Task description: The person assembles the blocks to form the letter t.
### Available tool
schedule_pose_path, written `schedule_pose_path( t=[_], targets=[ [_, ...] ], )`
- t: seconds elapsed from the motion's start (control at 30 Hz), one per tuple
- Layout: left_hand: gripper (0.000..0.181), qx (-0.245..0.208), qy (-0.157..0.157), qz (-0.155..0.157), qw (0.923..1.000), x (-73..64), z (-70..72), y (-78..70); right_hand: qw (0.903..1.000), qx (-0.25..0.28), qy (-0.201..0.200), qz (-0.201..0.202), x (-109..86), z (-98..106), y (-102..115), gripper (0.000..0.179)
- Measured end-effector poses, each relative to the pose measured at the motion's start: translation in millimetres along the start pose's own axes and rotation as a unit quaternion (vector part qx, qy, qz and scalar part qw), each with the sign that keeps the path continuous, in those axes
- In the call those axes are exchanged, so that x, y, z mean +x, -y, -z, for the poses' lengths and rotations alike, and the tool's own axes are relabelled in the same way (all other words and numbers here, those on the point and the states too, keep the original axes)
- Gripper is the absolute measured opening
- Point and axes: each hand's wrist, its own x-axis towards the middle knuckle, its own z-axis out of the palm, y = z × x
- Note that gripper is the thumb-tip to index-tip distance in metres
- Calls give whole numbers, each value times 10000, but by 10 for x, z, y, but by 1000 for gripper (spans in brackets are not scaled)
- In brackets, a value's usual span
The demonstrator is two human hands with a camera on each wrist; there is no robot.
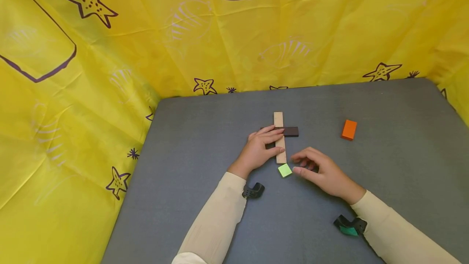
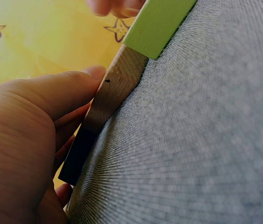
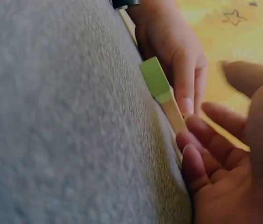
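Observation:
A pale wooden strip [image 1: 278,119] lies lengthwise on the grey table, and a dark brown strip [image 1: 292,131] crosses it. My left hand [image 1: 255,152] rests over the crossing, with its fingers stretched across the strips and its thumb on the near part of the pale one. At the near end of that strip sits a light green block [image 1: 285,170], set at a slant; it also shows in the left wrist view. Just right of the green block hovers my right hand [image 1: 324,172], its fingers loosely bent and its thumb apart, holding nothing.
An orange block [image 1: 349,130] stands on the table [image 1: 403,154] to the right, beyond my right hand. Yellow cloth [image 1: 256,52] with sea-animal drawings hangs behind the table and along its sides. Black bands are on both wrists.

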Motion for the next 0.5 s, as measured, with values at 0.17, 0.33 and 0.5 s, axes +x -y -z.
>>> schedule_pose_path(
  t=[0.17,0.33,0.5],
  targets=[
    [52,-24,-7,17,10000,0,-4,5,9960,890,-49,47,3,74,6,27],
    [52,-12,7,22,10000,1,-4,7,9885,1503,-120,90,3,132,4,44],
    [52,-22,24,47,10000,5,-4,4,9839,1763,-254,124,-10,197,-56,60]
  ],
)
